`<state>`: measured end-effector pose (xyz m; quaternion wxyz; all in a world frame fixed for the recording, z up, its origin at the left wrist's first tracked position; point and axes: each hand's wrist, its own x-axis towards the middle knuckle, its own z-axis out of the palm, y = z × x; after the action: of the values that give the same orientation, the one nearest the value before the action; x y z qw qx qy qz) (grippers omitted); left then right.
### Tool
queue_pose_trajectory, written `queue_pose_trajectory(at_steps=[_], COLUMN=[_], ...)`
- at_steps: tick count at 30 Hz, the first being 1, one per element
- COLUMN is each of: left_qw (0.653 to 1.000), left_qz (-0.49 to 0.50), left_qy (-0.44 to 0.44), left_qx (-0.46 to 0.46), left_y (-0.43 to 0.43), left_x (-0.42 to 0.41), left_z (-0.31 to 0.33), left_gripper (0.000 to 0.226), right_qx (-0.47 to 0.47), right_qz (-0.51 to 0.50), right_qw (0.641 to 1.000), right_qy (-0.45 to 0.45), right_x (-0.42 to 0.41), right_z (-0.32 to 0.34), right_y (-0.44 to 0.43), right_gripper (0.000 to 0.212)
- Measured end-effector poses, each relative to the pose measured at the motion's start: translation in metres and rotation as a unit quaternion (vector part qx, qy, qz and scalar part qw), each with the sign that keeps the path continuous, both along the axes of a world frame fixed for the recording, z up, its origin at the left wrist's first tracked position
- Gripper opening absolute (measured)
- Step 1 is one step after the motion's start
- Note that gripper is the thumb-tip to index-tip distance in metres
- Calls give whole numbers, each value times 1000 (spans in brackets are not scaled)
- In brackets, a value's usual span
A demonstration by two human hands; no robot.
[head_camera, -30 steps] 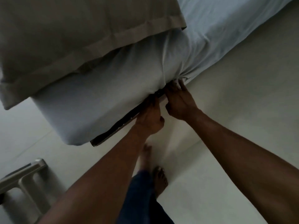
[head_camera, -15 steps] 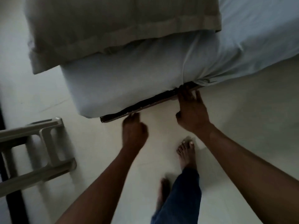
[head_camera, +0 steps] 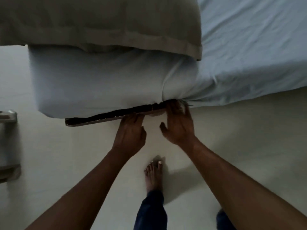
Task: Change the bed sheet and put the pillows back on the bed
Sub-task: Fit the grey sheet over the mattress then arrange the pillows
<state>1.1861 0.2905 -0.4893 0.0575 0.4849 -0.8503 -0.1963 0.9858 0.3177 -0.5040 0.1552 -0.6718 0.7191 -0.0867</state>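
Pale floor (head_camera: 54, 163) fills the lower part of the view, and at the far left edge a grey moulded piece of furniture (head_camera: 8, 117) shows only in part, too cropped to name. A bed stands beyond it, its mattress corner wrapped in a light blue bed sheet (head_camera: 99, 87) that lies smooth down the near side. On top rests a pillow (head_camera: 99, 22) in a beige case, its hemmed edge hanging slightly past the mattress edge. Under the mattress a dark bed frame board (head_camera: 99, 118) sticks out along the bottom. The left hand (head_camera: 131, 131) reaches to this board with the fingers fairly straight and close together, the tips touching the board's edge and holding nothing. Just beside it, the right hand (head_camera: 178, 123) is spread, with the thumb splayed out to the left and the fingers pointing up into the bunched folds where the sheet gathers at the mattress's lower edge; the fingertips are blurred, so whether they pinch the cloth cannot be told. Below the hands a bare foot (head_camera: 153, 173) stands on the floor beneath a blue trouser leg (head_camera: 151, 213). To the right the sheet runs on across the bed top, lightly wrinkled.
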Motion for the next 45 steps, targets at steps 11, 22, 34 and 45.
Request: queue_pose_trajectory(at_steps=[11,22,34,45], left_qw=[1000,998,996,996], left_qz=[16,23,9,-27], left_qy=[15,7,18,6], left_qx=[21,65,86,83], left_y=[-6,2,-14,-17], left_x=[-101,-136,-163,-122], left_z=[12,-2,-35,-12], left_gripper=[58,72,74,64], right_qx=[14,113,-5,89], right_qz=[21,-128,55,-139], right_qw=[999,981,997,980], right_qy=[25,91,48,113], right_x=[-73,-115,-122,-115], right_z=[9,-17,6,-20], right_y=[8,-13,-3,-20], right_gripper=[82,78,65,54])
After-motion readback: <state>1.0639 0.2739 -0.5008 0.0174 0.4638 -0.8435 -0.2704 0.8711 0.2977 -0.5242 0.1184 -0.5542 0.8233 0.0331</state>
